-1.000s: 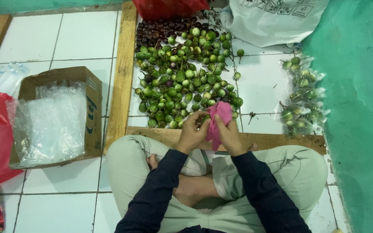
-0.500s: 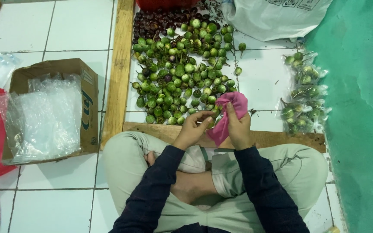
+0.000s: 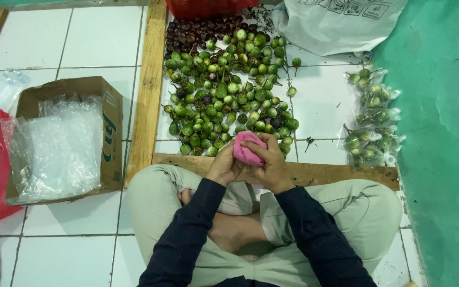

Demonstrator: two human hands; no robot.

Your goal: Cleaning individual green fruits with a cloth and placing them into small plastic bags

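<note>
1. Above the crossed legs, the left hand (image 3: 224, 169) and right hand (image 3: 270, 165) held one pink cloth (image 3: 247, 149), fingers pinching it.
2. One pile of green fruits (image 3: 224, 95) lay just beyond.
3. One cardboard box (image 3: 110, 127) sat left.

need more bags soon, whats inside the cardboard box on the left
The cardboard box holds a heap of clear plastic bags. Anything beneath them is covered.
</note>
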